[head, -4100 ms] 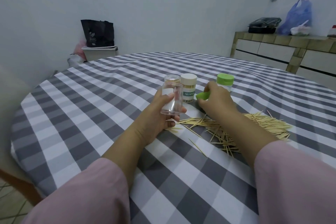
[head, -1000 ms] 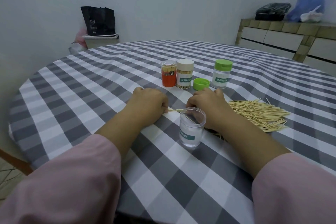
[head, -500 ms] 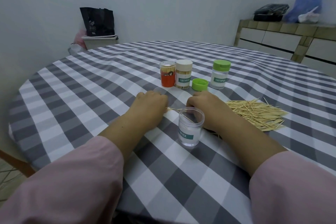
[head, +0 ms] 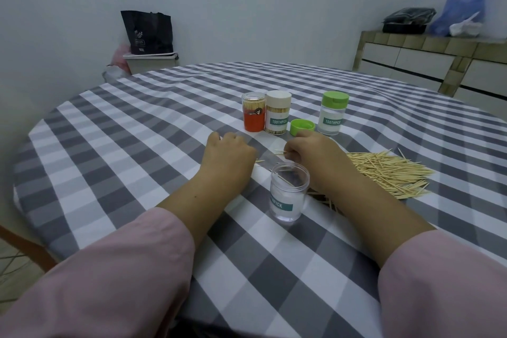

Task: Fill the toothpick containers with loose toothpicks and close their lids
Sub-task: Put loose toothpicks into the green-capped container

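In the right hand, toothpicks point left.

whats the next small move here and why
Probably carry the toothpicks pinched in the right hand over the open container and drop them in. It stands lidless and nearly empty, with the pile still loose on the tablecloth.

A round table draped in grey-and-white checked cloth bears four plastic toothpick containers (one open), a loose green lid and scattered wooden toothpicks.
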